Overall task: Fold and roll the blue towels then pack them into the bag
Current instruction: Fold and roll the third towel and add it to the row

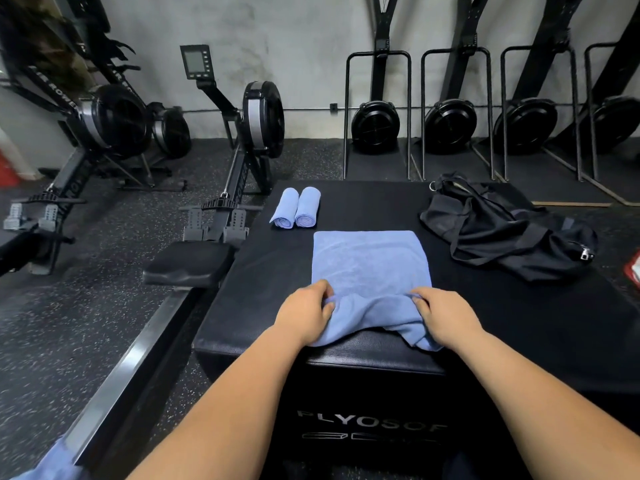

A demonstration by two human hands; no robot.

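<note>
At the front edge of the plyo box, the left hand and right hand each grip the bunched near end of the blue towel. Beyond, 2 rolled towels lie at the far-left corner, and the black bag lies far right.

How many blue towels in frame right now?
3: left rolled towel and right rolled towel side by side at the box's far-left end; flat towel mid-box, left hand and right hand gripping its near edge. Blue cloth at bottom left may be a fourth.
</note>
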